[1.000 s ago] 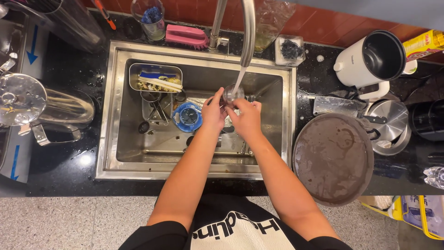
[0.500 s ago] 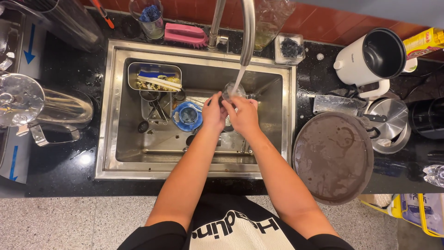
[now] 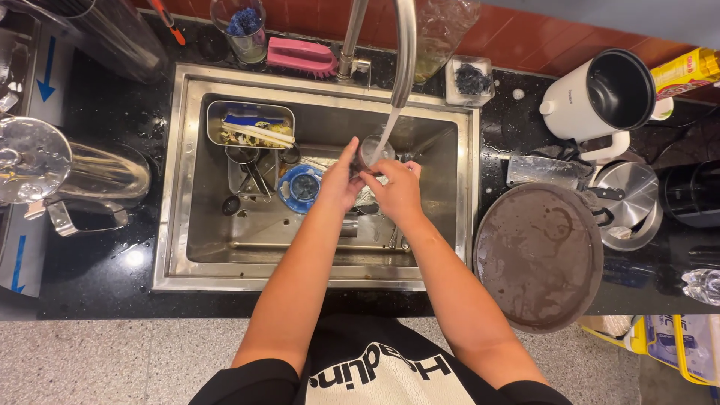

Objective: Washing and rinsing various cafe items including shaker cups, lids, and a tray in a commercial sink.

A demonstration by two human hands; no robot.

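While water from the tap [image 3: 401,52] keeps running into the steel sink [image 3: 180,187], my left hand [image 3: 341,180] and right hand [image 3: 397,191] stay clasped around a small glass [image 3: 373,152], holding it under the stream as before, barely shifted.

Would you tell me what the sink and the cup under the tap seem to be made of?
The sink looks like brushed stainless steel: grey, with soft reflections. The cup, held by the left hand and right hand, seems clear glass or plastic, since it is see-through.
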